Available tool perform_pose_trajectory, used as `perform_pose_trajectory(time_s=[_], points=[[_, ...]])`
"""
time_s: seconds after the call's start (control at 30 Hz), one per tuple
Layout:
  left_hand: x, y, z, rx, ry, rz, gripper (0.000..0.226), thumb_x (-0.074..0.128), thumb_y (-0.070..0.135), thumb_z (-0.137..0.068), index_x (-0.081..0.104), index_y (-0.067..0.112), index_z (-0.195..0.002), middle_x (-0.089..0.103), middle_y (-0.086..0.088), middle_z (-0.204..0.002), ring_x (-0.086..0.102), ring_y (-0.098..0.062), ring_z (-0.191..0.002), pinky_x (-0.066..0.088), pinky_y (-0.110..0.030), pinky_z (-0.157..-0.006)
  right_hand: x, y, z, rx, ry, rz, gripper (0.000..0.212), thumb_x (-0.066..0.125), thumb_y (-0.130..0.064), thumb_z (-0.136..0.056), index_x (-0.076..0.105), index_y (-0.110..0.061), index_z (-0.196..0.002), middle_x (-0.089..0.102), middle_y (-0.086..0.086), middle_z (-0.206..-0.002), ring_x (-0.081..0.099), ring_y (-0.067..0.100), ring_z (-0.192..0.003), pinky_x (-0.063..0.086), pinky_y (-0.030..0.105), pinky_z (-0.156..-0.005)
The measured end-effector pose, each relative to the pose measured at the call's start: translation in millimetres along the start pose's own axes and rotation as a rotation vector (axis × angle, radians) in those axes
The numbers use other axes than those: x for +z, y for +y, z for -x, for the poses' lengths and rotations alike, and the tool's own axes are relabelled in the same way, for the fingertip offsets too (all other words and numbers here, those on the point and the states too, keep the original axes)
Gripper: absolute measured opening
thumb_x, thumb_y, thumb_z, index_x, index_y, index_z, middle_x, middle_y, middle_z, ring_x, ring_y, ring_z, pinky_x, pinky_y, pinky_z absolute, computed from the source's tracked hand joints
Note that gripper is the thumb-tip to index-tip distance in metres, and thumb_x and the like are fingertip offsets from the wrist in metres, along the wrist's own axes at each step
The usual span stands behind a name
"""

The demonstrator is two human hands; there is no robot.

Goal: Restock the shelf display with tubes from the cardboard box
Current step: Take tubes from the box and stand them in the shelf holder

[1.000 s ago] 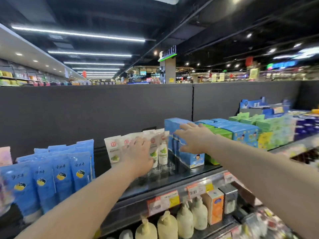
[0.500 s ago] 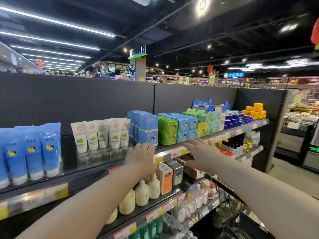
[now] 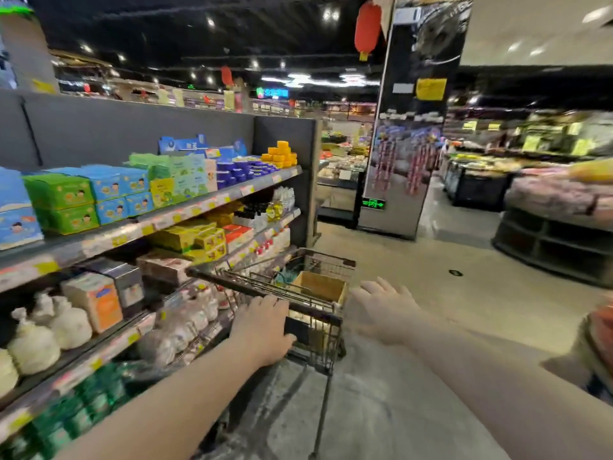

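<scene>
The shelf (image 3: 205,207) runs along the left, from 9 toward 11 o'clock. The cart (image 3: 232,280) stands beside it, with the cardboard box (image 3: 320,287) inside near its right wall. No tubes show in the box. The right hand (image 3: 381,310) is empty with fingers spread, and the box lies close at its 10 o'clock. This hand is the nearer one, so the reach looks to be its job. The left hand (image 3: 262,327) curls over the cart's near rail, with the box at its 1 o'clock.

Cardboard box (image 3: 323,286): brown, top open, upright, sits in far end of wire cart (image 3: 232,283), mid-scene; contents too dim to tell. Shelf display (image 3: 199,207): left side, several tiers running near to far, price tags along front edges, top tier packed w/ blue & green cartons.
</scene>
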State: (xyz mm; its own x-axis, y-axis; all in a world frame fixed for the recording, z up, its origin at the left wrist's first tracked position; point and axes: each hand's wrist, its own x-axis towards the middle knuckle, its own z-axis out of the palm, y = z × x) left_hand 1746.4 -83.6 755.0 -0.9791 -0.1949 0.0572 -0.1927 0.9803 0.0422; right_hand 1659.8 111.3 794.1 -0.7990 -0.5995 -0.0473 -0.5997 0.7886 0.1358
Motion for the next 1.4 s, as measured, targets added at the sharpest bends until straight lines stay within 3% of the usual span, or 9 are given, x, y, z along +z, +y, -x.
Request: perform_pose_trajectory(time_s=[0.3, 0.73, 1.03, 1.23, 1.4], points=[[29.3, 103.9, -74.0, 0.202, -0.061, -0.002, 0.051, 0.05, 0.048, -0.087, 0.041, 0.017, -0.126, 0.044, -0.005, -0.133, 0.039, -0.026, -0.126, 0.035, -0.042, -0.102, 45.6, 106.9, 21.7, 0.2, -0.15, -0.077, 0.075, 0.043, -0.055, -0.092, 0.012, -0.022, -0.151, 0.009, 0.001, -0.159, 0.004, 0.028, -0.147, 0.011, 0.053, -0.117], [87.1, 156.3, -283.2, 0.326, -0.143, 0.017, 0.058, 0.048, 0.048, -0.088, 0.033, 0.019, -0.136, 0.04, -0.004, -0.137, 0.037, -0.025, -0.128, 0.033, -0.04, -0.104, 86.1, 232.3, -127.6, 0.294, -0.198, -0.051, 0.071, 0.043, -0.052, -0.093, 0.013, -0.022, -0.151, 0.011, 0.001, -0.159, 0.005, 0.027, -0.147, 0.013, 0.052, -0.116], [119.1, 162.7, -394.2, 0.265, -0.204, -0.017, 0.056, 0.048, 0.05, -0.087, 0.035, 0.022, -0.134, 0.042, -0.002, -0.133, 0.039, -0.024, -0.126, 0.032, -0.04, -0.103, 123.8, 299.2, -238.3, 0.237, -0.289, -0.089, 0.072, 0.044, -0.051, -0.094, 0.011, -0.022, -0.151, 0.011, 0.003, -0.159, 0.005, 0.029, -0.147, 0.013, 0.053, -0.116], [148.6, 161.5, -480.2, 0.069, -0.236, 0.0, 0.051, 0.051, 0.05, -0.084, 0.043, 0.023, -0.127, 0.048, -0.001, -0.128, 0.045, -0.024, -0.121, 0.038, -0.041, -0.1, 152.2, 351.2, -339.7, 0.066, -0.314, -0.07, 0.071, 0.043, -0.048, -0.094, 0.011, -0.022, -0.151, 0.01, 0.003, -0.159, 0.003, 0.029, -0.147, 0.01, 0.052, -0.117], [172.0, 177.9, -543.1, -0.1, -0.276, 0.047, 0.055, 0.051, 0.05, -0.085, 0.04, 0.024, -0.131, 0.045, 0.001, -0.135, 0.041, -0.023, -0.127, 0.033, -0.041, -0.106, 165.0, 406.5, -422.0, -0.074, -0.304, -0.041, 0.07, 0.045, -0.046, -0.093, 0.014, -0.021, -0.15, 0.015, 0.004, -0.158, 0.006, 0.029, -0.147, 0.011, 0.052, -0.115]])
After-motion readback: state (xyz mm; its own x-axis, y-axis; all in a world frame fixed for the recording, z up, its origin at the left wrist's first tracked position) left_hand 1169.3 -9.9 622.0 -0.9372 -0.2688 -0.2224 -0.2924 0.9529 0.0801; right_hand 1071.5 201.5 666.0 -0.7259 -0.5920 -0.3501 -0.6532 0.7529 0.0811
